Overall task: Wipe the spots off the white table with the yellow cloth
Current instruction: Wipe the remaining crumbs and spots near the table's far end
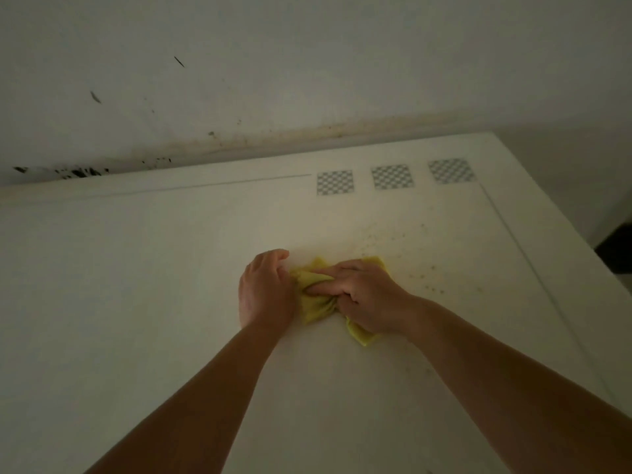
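Note:
The yellow cloth (pixel 316 301) lies bunched on the white table (pixel 136 285), near its middle. My right hand (pixel 362 295) presses down on it with fingers curled into the folds, gripping it. My left hand (pixel 265 289) rests on the table at the cloth's left edge, fingers bent and touching the fabric; whether it holds the cloth is unclear. Small dark spots (pixel 424 268) are scattered on the table to the right of the cloth and beyond it.
Three checkered squares (pixel 392 176) are printed near the table's far edge. A stained white wall (pixel 239 80) with dark marks rises behind the table. The table's right edge (pixel 554 254) drops off to a dark floor.

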Demonstrator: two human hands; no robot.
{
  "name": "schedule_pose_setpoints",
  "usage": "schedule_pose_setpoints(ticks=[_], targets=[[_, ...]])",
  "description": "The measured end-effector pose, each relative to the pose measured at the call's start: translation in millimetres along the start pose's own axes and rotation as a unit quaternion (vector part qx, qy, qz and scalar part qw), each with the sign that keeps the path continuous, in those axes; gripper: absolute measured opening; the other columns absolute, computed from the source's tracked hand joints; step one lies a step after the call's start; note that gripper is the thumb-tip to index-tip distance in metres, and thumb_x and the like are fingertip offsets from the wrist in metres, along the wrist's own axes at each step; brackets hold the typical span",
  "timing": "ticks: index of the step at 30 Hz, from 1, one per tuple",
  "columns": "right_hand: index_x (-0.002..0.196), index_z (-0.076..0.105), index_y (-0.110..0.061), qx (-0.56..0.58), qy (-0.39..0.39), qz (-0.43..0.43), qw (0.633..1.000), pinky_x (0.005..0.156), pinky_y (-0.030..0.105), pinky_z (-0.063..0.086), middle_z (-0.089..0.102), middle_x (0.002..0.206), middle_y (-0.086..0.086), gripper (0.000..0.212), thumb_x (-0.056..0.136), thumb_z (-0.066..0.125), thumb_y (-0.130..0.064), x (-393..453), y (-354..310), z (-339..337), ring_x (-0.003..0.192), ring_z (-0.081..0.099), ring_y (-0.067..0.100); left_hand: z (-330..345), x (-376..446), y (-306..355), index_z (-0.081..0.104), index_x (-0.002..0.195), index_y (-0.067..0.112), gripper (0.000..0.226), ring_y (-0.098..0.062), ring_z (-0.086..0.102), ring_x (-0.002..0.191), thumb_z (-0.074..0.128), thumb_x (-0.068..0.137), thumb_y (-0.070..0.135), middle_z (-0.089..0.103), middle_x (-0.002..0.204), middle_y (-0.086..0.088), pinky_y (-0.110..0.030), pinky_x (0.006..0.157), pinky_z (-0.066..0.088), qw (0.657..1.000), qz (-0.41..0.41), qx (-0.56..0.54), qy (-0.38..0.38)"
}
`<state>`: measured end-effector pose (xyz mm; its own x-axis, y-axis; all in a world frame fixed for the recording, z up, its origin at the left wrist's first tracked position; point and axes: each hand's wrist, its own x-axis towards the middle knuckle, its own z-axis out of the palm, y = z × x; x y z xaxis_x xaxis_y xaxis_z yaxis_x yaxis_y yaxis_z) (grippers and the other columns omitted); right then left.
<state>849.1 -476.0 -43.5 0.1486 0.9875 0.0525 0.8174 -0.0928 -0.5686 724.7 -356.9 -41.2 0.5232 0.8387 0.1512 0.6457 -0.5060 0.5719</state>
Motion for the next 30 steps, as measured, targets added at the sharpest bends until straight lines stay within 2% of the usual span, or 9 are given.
schedule_pose_setpoints(ticks=[4,9,13,19,25,28,30], targets=[[0.124,0.054,-0.035,-0.023,0.029,0.001,0.999,0.109,0.036,0.026,0.043,0.144,-0.009,0.046,0.085,0.045,-0.013,46.9,43.9,-20.9,0.127,0.038,0.024,21.1,28.2,18.4,0.055,0.116,0.020,0.028,-0.025,0.049,0.119,0.039,0.093,0.020,0.058,0.127,-0.005,-0.038,0.101,0.036,0.998,0.046,0.040,-0.025],[0.132,0.042,-0.040,-0.070,0.032,0.063,0.995,0.112,0.039,0.020,0.029,0.152,-0.006,0.050,0.088,0.038,-0.018,102.6,102.0,-52.5,0.137,0.026,0.021,31.8,39.3,17.5,0.045,0.131,0.028,0.041,-0.012,0.035,0.133,0.038,0.091,0.023,0.045,0.142,0.007,-0.027,0.110,0.023,0.997,0.022,0.071,-0.010],[0.136,0.037,-0.038,-0.100,0.045,0.123,0.986,0.114,0.040,0.018,0.025,0.154,-0.003,0.048,0.091,0.035,-0.021,133.3,140.3,-78.6,0.140,0.021,0.021,33.1,37.9,13.1,0.049,0.126,0.034,0.038,-0.006,0.032,0.133,0.041,0.090,0.026,0.042,0.142,0.018,-0.021,0.108,0.019,0.997,0.016,0.075,-0.006],[0.139,0.030,-0.038,-0.123,0.053,0.193,0.972,0.115,0.045,0.016,0.017,0.156,-0.003,0.047,0.095,0.030,-0.023,142.0,176.5,-106.2,0.143,0.013,0.023,33.2,40.6,11.8,0.057,0.120,0.030,0.035,-0.010,0.039,0.131,0.052,0.087,0.020,0.049,0.138,0.013,-0.022,0.105,0.023,0.997,0.029,0.075,0.002],[0.132,0.045,-0.034,-0.048,0.068,0.172,0.982,0.116,0.037,0.018,0.025,0.154,0.001,0.046,0.093,0.033,-0.011,113.1,188.5,-118.5,0.141,0.022,0.023,33.7,38.6,13.4,0.056,0.123,0.026,0.035,-0.012,0.038,0.132,0.046,0.090,0.022,0.050,0.139,0.006,-0.027,0.108,0.025,0.996,0.035,0.085,-0.001],[0.124,0.053,-0.036,0.029,0.047,0.157,0.986,0.116,0.029,0.011,0.029,0.152,-0.004,0.051,0.090,0.035,-0.003,90.9,181.1,-115.1,0.140,0.022,0.017,34.5,38.5,17.9,0.057,0.123,0.021,0.034,-0.017,0.042,0.130,0.045,0.091,0.021,0.052,0.138,0.000,-0.031,0.108,0.028,0.996,0.039,0.081,0.006],[0.115,0.059,-0.040,0.068,0.030,0.156,0.985,0.114,0.027,0.015,0.032,0.150,-0.009,0.055,0.087,0.038,0.002,72.5,167.9,-110.5,0.139,0.025,0.015,34.7,37.5,18.8,0.057,0.122,0.020,0.033,-0.019,0.044,0.129,0.044,0.091,0.022,0.053,0.137,-0.002,-0.033,0.109,0.031,0.996,0.042,0.072,0.013]])
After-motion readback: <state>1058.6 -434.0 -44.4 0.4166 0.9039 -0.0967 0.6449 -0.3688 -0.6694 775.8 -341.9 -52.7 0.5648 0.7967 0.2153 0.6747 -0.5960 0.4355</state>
